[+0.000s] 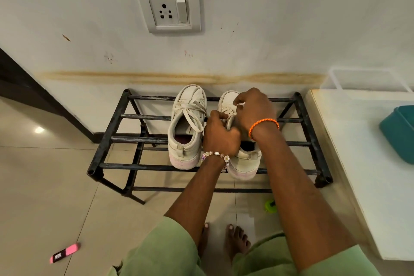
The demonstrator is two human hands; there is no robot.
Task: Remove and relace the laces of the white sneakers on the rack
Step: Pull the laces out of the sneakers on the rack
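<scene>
Two white sneakers with pinkish soles stand side by side on a black metal rack (pixel 107 139), toes toward the wall. The left sneaker (pixel 187 125) keeps its lace, loosely crossed and untied. The right sneaker (pixel 245 159) is largely covered by my hands. My left hand (pixel 220 134) grips its tongue and upper at the eyelets. My right hand (pixel 254 108) pinches a short bit of white lace (pixel 240 104) over the toe end. The rest of that lace is hidden.
The rack stands against a white wall with a socket (pixel 169 8). A white table (pixel 363 154) carrying a teal bin (pixel 399 133) is close on the right. On the tiled floor lie a pink object (pixel 65 253) and a green object (pixel 270 205). My bare feet are below the rack.
</scene>
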